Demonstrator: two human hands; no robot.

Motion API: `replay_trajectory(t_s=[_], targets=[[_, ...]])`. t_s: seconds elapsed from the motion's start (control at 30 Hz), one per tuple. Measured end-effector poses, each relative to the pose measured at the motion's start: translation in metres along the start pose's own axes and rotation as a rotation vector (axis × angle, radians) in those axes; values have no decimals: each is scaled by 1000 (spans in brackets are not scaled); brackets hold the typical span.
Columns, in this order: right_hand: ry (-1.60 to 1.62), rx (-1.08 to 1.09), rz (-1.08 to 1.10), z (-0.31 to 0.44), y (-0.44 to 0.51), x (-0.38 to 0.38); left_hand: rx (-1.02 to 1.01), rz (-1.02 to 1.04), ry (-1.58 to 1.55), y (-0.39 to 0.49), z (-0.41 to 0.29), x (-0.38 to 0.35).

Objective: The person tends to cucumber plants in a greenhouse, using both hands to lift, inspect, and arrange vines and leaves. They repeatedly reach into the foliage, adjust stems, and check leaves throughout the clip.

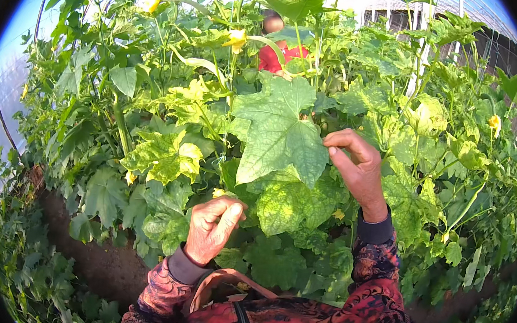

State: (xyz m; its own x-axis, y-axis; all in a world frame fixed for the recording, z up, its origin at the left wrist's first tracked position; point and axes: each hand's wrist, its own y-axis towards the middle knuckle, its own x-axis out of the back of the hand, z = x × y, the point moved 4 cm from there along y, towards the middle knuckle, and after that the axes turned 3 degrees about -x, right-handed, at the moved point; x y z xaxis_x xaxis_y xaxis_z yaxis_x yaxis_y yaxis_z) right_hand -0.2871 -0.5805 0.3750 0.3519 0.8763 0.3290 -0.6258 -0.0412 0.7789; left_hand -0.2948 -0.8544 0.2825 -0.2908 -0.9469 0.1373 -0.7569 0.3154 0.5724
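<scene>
My right hand [356, 166] is raised at the right edge of a broad green leaf [280, 126]. Its thumb and forefinger nearly meet there; whether they pinch the leaf cannot be made out. Lower and to the left, my left hand [215, 225] has curled fingers with the thumb laid against them. A small yellow blossom [222, 193] shows just behind its knuckles, and whether the hand holds it is hidden. Below the broad leaf hangs a yellow-mottled leaf [284, 206]. Close to my body sits a container with a pinkish rim [214, 278], bits of plant matter inside.
Dense climbing vines, seemingly luffa, surround me. A curved green fruit [269, 46] ends in a yellow flower [236, 40]; a longer fruit [122, 125] hangs at left. A person in red [270, 60] stands behind the foliage. Bare soil [91, 253] lies lower left.
</scene>
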Motion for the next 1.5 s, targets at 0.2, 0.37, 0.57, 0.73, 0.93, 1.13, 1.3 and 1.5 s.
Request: replay_trajectory(t_s=[0.2, 0.37, 0.57, 0.73, 0.93, 1.13, 1.3, 1.5], targets=[[101, -97, 144, 5, -43, 22, -771, -49, 662, 116, -71, -16], [395, -261, -73, -19, -20, 29, -890, -38, 1402, 235, -33, -31], [249, -241, -300, -138, 53, 5, -619, 143, 1406, 269, 3, -62], [713, -181, -160, -194, 69, -9, -1092, -4, 1133, 232, -31, -89], [985, -186, -22, -130, 73, -14, -896, 40, 1127, 242, -1, -59], [600, -239, -31, -108, 69, -38, -521, 101, 1447, 281, 5, -38], [511, -287, -48, -117, 55, -26, -875, 156, 1360, 286, 14, -19], [582, -167, 33, -109, 55, -46, -208, 577, 807, 253, -50, 19]])
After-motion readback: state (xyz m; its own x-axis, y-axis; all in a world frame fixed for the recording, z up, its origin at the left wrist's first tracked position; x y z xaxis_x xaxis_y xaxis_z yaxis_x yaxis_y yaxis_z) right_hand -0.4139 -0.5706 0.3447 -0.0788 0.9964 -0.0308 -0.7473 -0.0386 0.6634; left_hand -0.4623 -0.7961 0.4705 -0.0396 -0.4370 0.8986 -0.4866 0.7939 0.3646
